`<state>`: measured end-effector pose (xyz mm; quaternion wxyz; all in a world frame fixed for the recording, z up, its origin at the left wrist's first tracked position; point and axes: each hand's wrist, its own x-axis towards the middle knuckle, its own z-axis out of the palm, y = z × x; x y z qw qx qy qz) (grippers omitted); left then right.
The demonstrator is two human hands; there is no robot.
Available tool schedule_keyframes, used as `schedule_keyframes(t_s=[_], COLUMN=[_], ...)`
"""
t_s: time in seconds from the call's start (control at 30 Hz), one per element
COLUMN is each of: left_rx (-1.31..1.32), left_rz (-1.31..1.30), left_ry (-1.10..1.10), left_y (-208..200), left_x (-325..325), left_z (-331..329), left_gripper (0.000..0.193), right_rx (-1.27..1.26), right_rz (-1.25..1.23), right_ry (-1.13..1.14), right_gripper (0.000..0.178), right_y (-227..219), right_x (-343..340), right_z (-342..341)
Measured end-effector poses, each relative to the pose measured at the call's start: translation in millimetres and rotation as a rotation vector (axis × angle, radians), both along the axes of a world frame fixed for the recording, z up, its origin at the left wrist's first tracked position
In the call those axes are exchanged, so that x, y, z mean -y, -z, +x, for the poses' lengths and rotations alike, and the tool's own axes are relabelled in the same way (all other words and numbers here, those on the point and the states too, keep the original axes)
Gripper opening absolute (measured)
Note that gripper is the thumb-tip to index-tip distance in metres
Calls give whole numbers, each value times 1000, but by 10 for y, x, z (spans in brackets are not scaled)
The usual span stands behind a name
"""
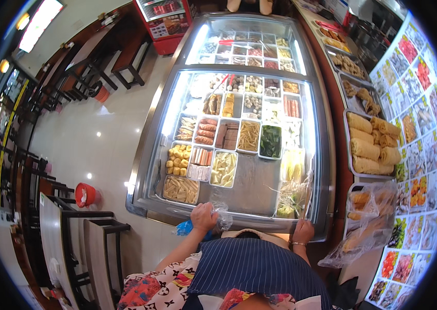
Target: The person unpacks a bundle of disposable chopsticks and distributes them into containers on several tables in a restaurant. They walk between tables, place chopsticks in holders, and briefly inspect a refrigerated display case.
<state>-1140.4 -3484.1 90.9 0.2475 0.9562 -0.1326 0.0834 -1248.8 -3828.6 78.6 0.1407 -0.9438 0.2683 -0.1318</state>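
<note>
My left hand (pixel 203 216) is closed on a crumpled clear plastic bag (pixel 222 214) with a blue piece (pixel 185 228) beside it, at the near rim of a glass-topped chest freezer (pixel 148 204). At the freezer's near right corner my right hand (pixel 303 231) grips a clear plastic film (pixel 296 199) that rises over a tray of pale greens. A bracelet circles that wrist. Several trays of skewers, sliced foods and dark greens (pixel 270 140) lie under the glass.
Metal trays of rolled pastries (pixel 368 144) line a counter on the right, with a plastic-covered tray (pixel 368 217) nearer me and a wall of food pictures (pixel 420 155). A red bucket (pixel 85 195), dark chairs (pixel 99 232) and tables stand on the left.
</note>
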Motion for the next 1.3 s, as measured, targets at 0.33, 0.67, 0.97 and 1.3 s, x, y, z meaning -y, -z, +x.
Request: schedule_keyframes(t_s=[0.33,0.67,0.97,1.3], left_rx=[-118,-80,-69,-66], left_rz=[47,29,33,25], left_ry=[-107,-106,-83,-64], left_y=[-99,-144,-212,-177], left_x=[10,44,46,30], left_z=[4,-27,-17,-14], left_gripper=[20,19,19,20], right_rx=[188,215,179,155], right_rz=[-164,-136,-110,-97], right_ry=[-236,-318,-339,-313], right_gripper=[19,20,19,19], right_y=[53,193,165,145], right_x=[-45,29,70,80], right_z=[-110,199,322,317])
